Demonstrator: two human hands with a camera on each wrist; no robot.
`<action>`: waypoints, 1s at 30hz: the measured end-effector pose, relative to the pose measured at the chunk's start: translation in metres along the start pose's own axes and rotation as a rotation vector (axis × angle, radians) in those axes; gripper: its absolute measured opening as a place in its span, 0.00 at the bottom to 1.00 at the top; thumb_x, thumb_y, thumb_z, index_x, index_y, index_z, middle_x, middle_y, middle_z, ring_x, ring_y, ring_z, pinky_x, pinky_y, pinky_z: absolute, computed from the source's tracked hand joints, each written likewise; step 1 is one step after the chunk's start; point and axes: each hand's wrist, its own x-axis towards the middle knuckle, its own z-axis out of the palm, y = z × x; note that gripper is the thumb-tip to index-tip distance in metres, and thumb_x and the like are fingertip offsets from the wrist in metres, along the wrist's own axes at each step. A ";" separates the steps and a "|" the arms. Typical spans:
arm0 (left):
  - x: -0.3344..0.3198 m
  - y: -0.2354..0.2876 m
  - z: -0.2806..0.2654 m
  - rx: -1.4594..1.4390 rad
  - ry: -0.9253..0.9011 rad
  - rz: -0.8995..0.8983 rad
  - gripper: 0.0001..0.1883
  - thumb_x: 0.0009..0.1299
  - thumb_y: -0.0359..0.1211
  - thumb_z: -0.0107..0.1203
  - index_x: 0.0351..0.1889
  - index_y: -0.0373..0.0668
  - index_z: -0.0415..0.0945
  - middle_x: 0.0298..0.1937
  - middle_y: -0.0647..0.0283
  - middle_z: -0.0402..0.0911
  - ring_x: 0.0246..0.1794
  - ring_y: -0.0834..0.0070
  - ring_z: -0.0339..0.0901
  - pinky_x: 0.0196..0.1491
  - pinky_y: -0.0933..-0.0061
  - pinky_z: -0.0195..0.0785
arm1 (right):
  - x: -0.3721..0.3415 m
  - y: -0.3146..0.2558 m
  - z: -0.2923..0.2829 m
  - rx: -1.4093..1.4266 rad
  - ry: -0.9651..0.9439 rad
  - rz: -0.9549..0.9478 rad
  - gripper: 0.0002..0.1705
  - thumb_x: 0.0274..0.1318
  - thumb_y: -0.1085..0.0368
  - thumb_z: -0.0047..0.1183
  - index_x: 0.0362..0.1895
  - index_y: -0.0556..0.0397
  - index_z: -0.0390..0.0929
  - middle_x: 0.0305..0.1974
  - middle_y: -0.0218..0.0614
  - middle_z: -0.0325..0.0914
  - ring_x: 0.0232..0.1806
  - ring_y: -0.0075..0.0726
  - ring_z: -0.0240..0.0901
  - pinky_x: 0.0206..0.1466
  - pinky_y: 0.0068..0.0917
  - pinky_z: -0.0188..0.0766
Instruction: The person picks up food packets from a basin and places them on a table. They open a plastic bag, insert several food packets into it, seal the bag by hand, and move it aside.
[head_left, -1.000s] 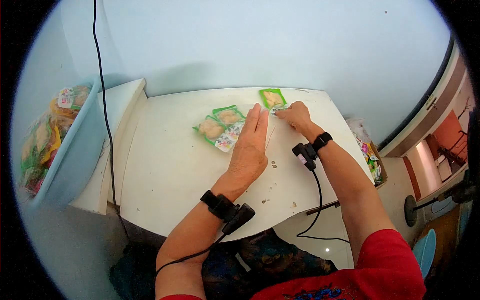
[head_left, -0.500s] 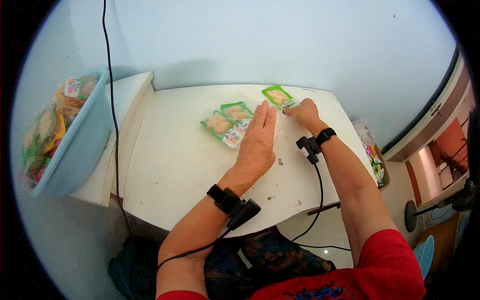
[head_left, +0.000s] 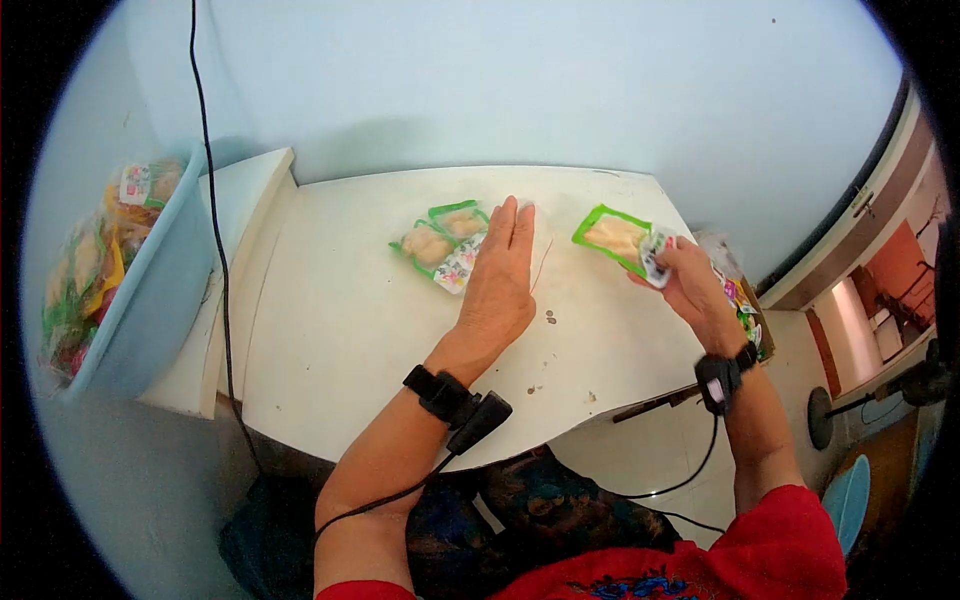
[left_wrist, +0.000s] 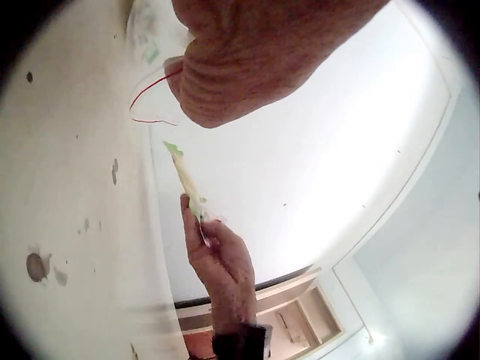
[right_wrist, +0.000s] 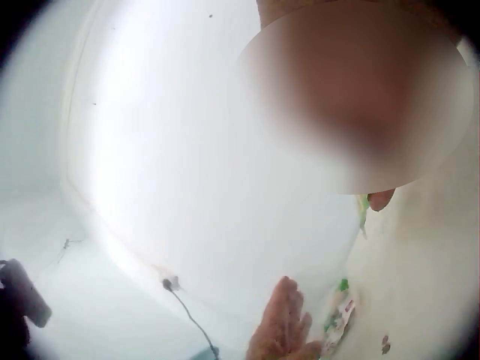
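Observation:
My right hand grips a green-edged clear food packet by its printed end, thumb on top. Pale pieces show inside it, and it is held up over the table's right part. In the left wrist view this packet appears edge-on, pinched between thumb and fingers. My left hand stands on its edge at mid-table with straight fingers, beside similar green-edged packets lying on its left. A thin red thread curves out by the left hand in the left wrist view. Blur covers most of the right hand in its own wrist view.
A white table stands against the wall, with small dark spots on its top. At left a light blue tub holds filled packets. A box of colourful packets sits beyond the table's right edge. A black cable hangs at left.
My right hand has lifted the packet from the back of the table and drawn it right and toward me. The left hand and the packets beside it have stayed put.

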 end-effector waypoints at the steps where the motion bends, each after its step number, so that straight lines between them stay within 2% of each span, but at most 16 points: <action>1: 0.000 0.000 0.000 -0.006 -0.006 -0.007 0.39 0.54 0.10 0.44 0.69 0.29 0.53 0.72 0.40 0.52 0.73 0.45 0.51 0.71 0.56 0.52 | -0.015 -0.004 0.001 -0.036 0.011 0.029 0.17 0.55 0.81 0.40 0.50 0.70 0.61 0.53 0.54 0.69 0.50 0.52 0.77 0.52 0.52 0.81; 3: 0.001 0.003 -0.002 -0.018 -0.020 -0.024 0.39 0.55 0.10 0.44 0.70 0.30 0.53 0.72 0.40 0.52 0.73 0.45 0.51 0.71 0.56 0.52 | -0.039 -0.009 0.007 -0.108 0.032 0.090 0.19 0.56 0.80 0.40 0.54 0.71 0.60 0.54 0.55 0.70 0.51 0.53 0.77 0.54 0.54 0.80; 7: 0.001 0.007 -0.002 0.008 -0.045 -0.008 0.40 0.54 0.10 0.45 0.70 0.32 0.53 0.72 0.41 0.52 0.73 0.45 0.51 0.72 0.56 0.51 | -0.058 0.003 0.026 0.021 -0.134 0.215 0.23 0.59 0.81 0.40 0.60 0.72 0.61 0.54 0.57 0.73 0.51 0.53 0.78 0.55 0.54 0.79; 10: 0.002 0.005 -0.006 0.100 -0.038 0.024 0.43 0.52 0.09 0.45 0.71 0.35 0.53 0.74 0.43 0.50 0.74 0.47 0.50 0.73 0.58 0.51 | -0.054 0.010 0.049 0.087 -0.214 0.247 0.21 0.59 0.81 0.40 0.59 0.72 0.63 0.54 0.57 0.73 0.51 0.53 0.78 0.55 0.54 0.79; 12: 0.003 0.000 -0.010 0.183 -0.016 0.067 0.43 0.51 0.09 0.45 0.71 0.34 0.53 0.74 0.43 0.51 0.74 0.48 0.50 0.73 0.58 0.51 | -0.047 0.014 0.063 0.080 -0.197 0.223 0.20 0.62 0.80 0.38 0.59 0.72 0.62 0.55 0.57 0.71 0.53 0.53 0.77 0.54 0.54 0.79; 15: 0.004 0.002 -0.013 0.097 -0.024 0.080 0.38 0.55 0.11 0.47 0.68 0.31 0.55 0.71 0.41 0.55 0.72 0.43 0.51 0.71 0.52 0.51 | -0.038 0.016 0.077 0.095 -0.186 0.215 0.19 0.64 0.79 0.37 0.58 0.71 0.62 0.56 0.57 0.71 0.53 0.53 0.76 0.54 0.54 0.80; 17: 0.003 0.007 -0.013 0.083 -0.050 0.043 0.38 0.55 0.12 0.48 0.68 0.31 0.55 0.71 0.41 0.55 0.73 0.43 0.51 0.71 0.52 0.51 | -0.030 0.021 0.080 0.070 -0.176 0.220 0.18 0.65 0.78 0.36 0.58 0.71 0.62 0.56 0.57 0.70 0.52 0.53 0.76 0.55 0.53 0.80; 20: 0.001 0.008 -0.007 0.050 -0.049 0.038 0.37 0.57 0.13 0.49 0.68 0.31 0.55 0.71 0.41 0.55 0.73 0.43 0.51 0.71 0.52 0.52 | -0.019 0.034 0.091 0.221 -0.241 0.255 0.17 0.66 0.78 0.37 0.58 0.71 0.61 0.56 0.56 0.70 0.53 0.50 0.76 0.58 0.50 0.78; 23: 0.001 0.007 -0.007 0.057 -0.051 0.051 0.36 0.59 0.15 0.50 0.69 0.31 0.54 0.72 0.40 0.54 0.73 0.43 0.51 0.71 0.52 0.52 | -0.009 0.050 0.111 0.287 -0.220 0.238 0.17 0.68 0.76 0.35 0.58 0.71 0.61 0.57 0.53 0.69 0.54 0.46 0.74 0.58 0.43 0.77; 26: 0.001 0.006 -0.005 0.015 -0.040 0.044 0.37 0.58 0.13 0.47 0.69 0.32 0.54 0.73 0.41 0.53 0.74 0.45 0.50 0.72 0.54 0.50 | 0.005 0.057 0.127 0.301 -0.254 0.226 0.17 0.70 0.72 0.36 0.58 0.68 0.62 0.56 0.48 0.69 0.52 0.41 0.74 0.54 0.39 0.77; 30: -0.001 0.004 -0.004 -0.066 -0.037 0.046 0.37 0.57 0.12 0.45 0.70 0.32 0.54 0.73 0.41 0.52 0.74 0.45 0.49 0.73 0.55 0.48 | 0.029 0.071 0.137 0.346 -0.230 0.280 0.16 0.70 0.68 0.38 0.58 0.63 0.64 0.52 0.44 0.71 0.48 0.37 0.73 0.53 0.36 0.75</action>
